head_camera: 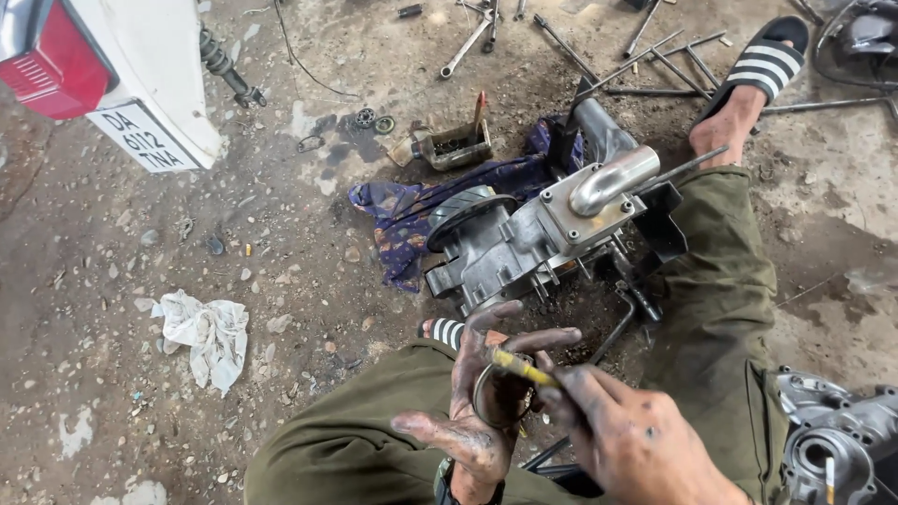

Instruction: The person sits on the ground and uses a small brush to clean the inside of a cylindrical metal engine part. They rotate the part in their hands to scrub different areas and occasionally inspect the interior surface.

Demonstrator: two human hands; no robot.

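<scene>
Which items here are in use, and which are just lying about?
In use: left hand cupping a round dark part; right hand working a yellow-handled tool on it.

Lying about: engine block, blue cloth, white rag, wrenches, small metal tin.

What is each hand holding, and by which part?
The left hand cradles a round metal ring part from underneath, in its palm. The right hand pinches a yellow-handled tool by its rear end.
</scene>
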